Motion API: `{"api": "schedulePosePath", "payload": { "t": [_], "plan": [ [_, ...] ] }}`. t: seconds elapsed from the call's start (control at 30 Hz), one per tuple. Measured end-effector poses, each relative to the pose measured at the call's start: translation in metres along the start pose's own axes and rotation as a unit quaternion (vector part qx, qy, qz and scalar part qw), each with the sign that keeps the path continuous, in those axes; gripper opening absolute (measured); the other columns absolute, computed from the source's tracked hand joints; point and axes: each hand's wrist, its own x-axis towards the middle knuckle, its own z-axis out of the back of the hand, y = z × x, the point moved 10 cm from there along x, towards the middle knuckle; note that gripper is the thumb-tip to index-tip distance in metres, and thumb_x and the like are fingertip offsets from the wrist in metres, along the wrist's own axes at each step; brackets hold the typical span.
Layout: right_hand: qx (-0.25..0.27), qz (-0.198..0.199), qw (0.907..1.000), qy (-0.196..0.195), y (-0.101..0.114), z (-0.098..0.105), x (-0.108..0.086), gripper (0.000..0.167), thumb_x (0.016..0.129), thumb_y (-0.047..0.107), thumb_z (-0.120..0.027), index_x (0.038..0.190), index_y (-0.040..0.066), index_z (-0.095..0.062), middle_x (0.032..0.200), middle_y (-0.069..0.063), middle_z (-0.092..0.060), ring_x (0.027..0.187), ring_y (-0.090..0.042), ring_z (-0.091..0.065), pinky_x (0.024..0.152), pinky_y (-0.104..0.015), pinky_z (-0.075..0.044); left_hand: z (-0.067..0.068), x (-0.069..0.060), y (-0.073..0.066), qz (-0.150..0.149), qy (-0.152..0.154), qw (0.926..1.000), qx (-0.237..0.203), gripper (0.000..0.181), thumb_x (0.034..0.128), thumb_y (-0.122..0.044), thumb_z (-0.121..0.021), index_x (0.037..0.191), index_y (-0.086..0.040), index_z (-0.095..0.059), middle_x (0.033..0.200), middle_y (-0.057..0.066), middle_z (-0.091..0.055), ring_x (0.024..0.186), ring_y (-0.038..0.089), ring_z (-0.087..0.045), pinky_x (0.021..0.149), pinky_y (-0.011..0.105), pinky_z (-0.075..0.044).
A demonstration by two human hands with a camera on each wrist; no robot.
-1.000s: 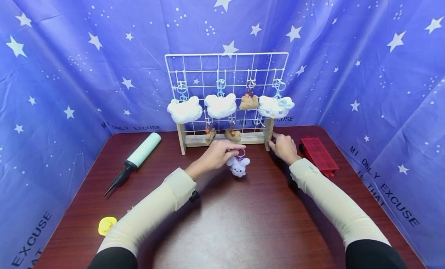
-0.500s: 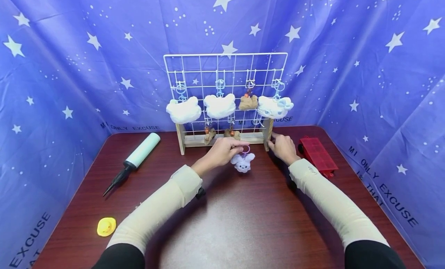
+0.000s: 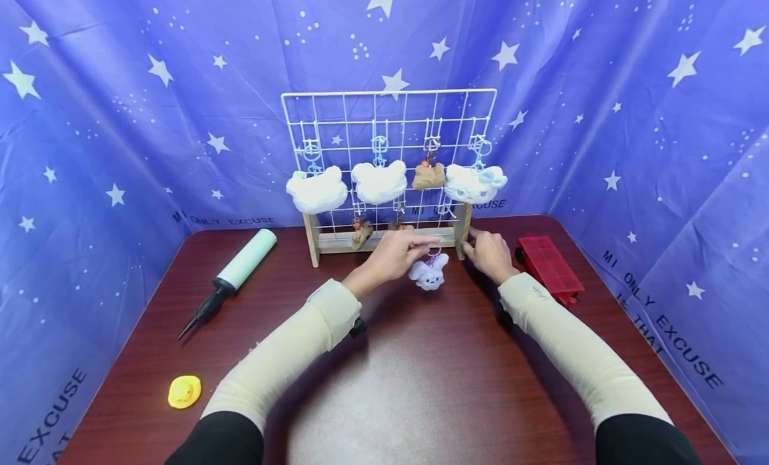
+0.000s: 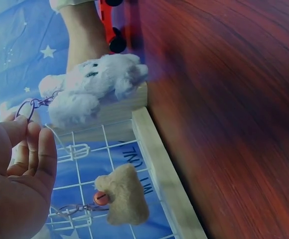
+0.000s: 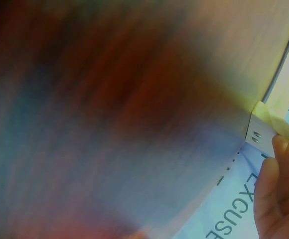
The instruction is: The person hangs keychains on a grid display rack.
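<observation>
My left hand (image 3: 393, 253) pinches the purple ring of a fluffy lavender plush keychain (image 3: 428, 273), which dangles in front of the rack's lower right part. In the left wrist view, thumb and fingertips meet on that ring, and the plush (image 4: 97, 82) hangs clear of the wire. My right hand (image 3: 489, 253) grips the right wooden leg (image 3: 463, 231) of the white wire grid rack (image 3: 390, 91). A brown plush keychain with an orange bell (image 4: 127, 196) hangs close by on the grid; in the head view my left hand partly covers it.
White plush keychains (image 3: 318, 189) and brown plush keychains (image 3: 429, 176) hang on hooks along the rack. A mint hand pump (image 3: 246, 258) lies left of it, with a small yellow hat-shaped thing (image 3: 184, 391) nearer. Right of my right hand stands a red cart (image 3: 549, 268).
My left hand has moved right and slightly toward the back, taking the lavender plush keychain along. The right hand stays at the rack's leg.
</observation>
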Motion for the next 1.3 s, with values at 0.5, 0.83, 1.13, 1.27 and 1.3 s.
{"api": "schedulePosePath", "payload": {
  "t": [0.5, 0.83, 1.13, 1.27, 1.3],
  "plan": [
    [0.000, 0.004, 1.0000, -0.007, -0.002, 0.000, 0.000, 0.028, 0.094, 0.029, -0.068, 0.117, 0.013, -0.071, 0.090, -0.024, -0.074, 0.088, -0.053, -0.068, 0.073, -0.064, -0.052, -0.007, 0.026, -0.010, 0.002, -0.029, 0.9992, 0.028, 0.032, 0.0979, -0.013, -0.067, 0.127, -0.023, -0.074, 0.120, 0.002, -0.076, 0.088, 0.011, -0.067, 0.077, 0.030, -0.053],
    [0.001, 0.001, 1.0000, -0.010, 0.001, 0.001, 0.002, 0.032, 0.094, 0.031, -0.068, 0.123, 0.016, -0.072, 0.092, -0.025, -0.074, 0.086, -0.050, -0.069, 0.073, -0.062, -0.053, -0.009, 0.035, -0.002, 0.019, -0.045, 0.9980, 0.041, 0.032, 0.0991, -0.014, -0.065, 0.129, -0.023, -0.073, 0.115, 0.004, -0.078, 0.087, 0.015, -0.068, 0.073, 0.030, -0.051],
    [0.005, -0.003, 1.0000, -0.008, 0.000, 0.000, 0.001, 0.032, 0.094, 0.028, -0.069, 0.123, 0.015, -0.072, 0.093, -0.025, -0.075, 0.088, -0.051, -0.069, 0.073, -0.063, -0.052, -0.009, 0.041, 0.003, 0.019, -0.062, 0.9969, 0.046, 0.029, 0.0988, -0.015, -0.066, 0.126, -0.020, -0.074, 0.118, 0.004, -0.077, 0.105, 0.018, -0.073, 0.086, 0.036, -0.057],
    [0.004, -0.004, 0.9999, -0.009, -0.001, 0.000, 0.001, 0.033, 0.094, 0.030, -0.069, 0.124, 0.017, -0.072, 0.093, -0.025, -0.075, 0.087, -0.051, -0.069, 0.073, -0.063, -0.053, -0.013, 0.046, 0.005, 0.027, -0.063, 0.9969, 0.040, 0.030, 0.0990, -0.014, -0.066, 0.127, -0.020, -0.074, 0.120, 0.004, -0.076, 0.095, 0.018, -0.073, 0.083, 0.035, -0.056],
    [0.003, -0.005, 0.9999, -0.009, -0.002, 0.000, 0.001, 0.034, 0.094, 0.031, -0.069, 0.125, 0.017, -0.071, 0.094, -0.026, -0.074, 0.087, -0.051, -0.069, 0.073, -0.063, -0.053, -0.014, 0.047, 0.006, 0.030, -0.063, 0.9967, 0.041, 0.030, 0.0991, -0.015, -0.066, 0.128, -0.021, -0.074, 0.120, 0.004, -0.076, 0.094, 0.017, -0.072, 0.082, 0.034, -0.056]
  ]
}}
